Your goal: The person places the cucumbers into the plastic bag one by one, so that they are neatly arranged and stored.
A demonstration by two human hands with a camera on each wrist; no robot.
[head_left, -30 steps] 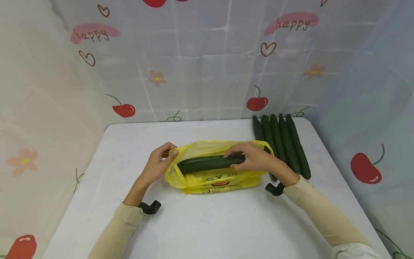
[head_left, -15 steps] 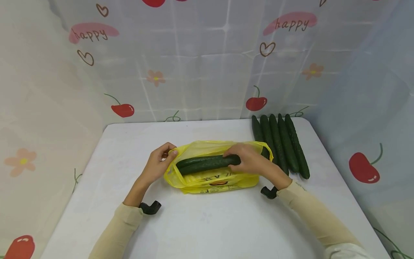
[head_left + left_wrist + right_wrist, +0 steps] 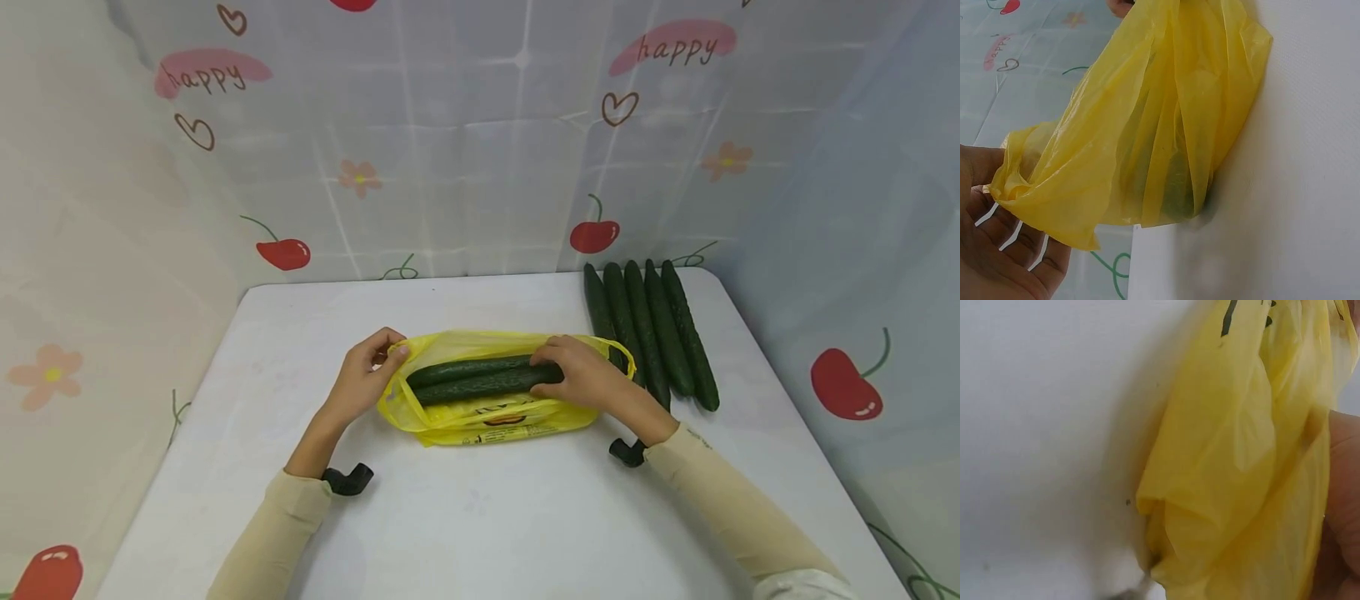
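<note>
A yellow plastic bag [image 3: 517,433] lies on its side on the white table, its mouth facing up. Inside it two dark green cucumbers lie side by side: the far cucumber [image 3: 468,368] and the near cucumber [image 3: 480,387]. My left hand [image 3: 362,373] pinches the bag's left rim between thumb and fingers; the left wrist view shows the gathered plastic [image 3: 1016,181] there. My right hand [image 3: 581,375] reaches into the bag and grips the right end of the near cucumber, thumb on the near side. In the right wrist view, yellow plastic [image 3: 1229,469] hides most of this hand.
Several more cucumbers [image 3: 660,333] lie in a row at the table's back right, partly behind the bag. The white table [image 3: 465,517] ends at a printed curtain [image 3: 465,183] at the back, with more curtain on both sides.
The far cucumber has come into view beside the near one, which the right hand has lowered and shifted slightly. The left hand keeps its pinch on the rim almost unmoved.
</note>
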